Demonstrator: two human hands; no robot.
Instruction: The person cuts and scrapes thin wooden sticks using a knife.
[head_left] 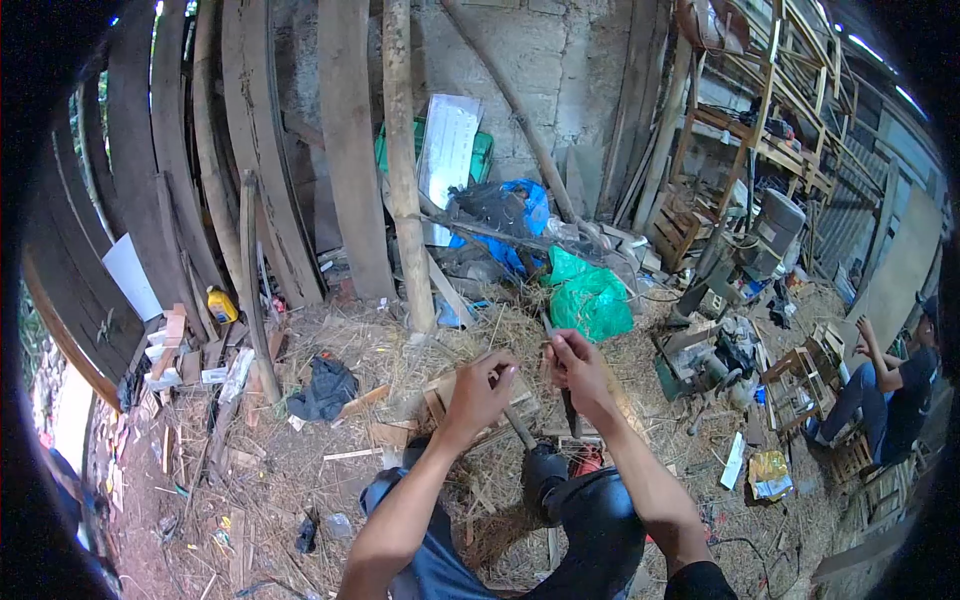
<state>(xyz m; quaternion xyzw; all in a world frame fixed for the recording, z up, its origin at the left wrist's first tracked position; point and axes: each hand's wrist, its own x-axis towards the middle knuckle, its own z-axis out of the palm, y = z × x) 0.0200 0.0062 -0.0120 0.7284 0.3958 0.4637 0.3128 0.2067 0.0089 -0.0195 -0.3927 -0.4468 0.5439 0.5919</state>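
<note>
My left hand [484,392] is raised in front of my knees, thumb and fingers drawn together in a pinch. Whatever it holds, if anything, is too small to make out. Beside it, with a gap between, my right hand [580,376] has its fingers closed around a long, thin, dark strip [570,412] that looks like a blade. The strip shows above and below the fingers; its exact kind is unclear. Under my left hand a wooden stick [521,430] slants down to my dark boot [543,474]. Pale boards [438,400] lie on the straw behind it.
A green plastic bag [592,300] and a blue tarp [535,212] lie ahead by the wall. A wooden post [404,170] stands left of them. A black cloth [325,389] lies on the ground at left. Another person [885,385] sits at right near wooden crates [795,385].
</note>
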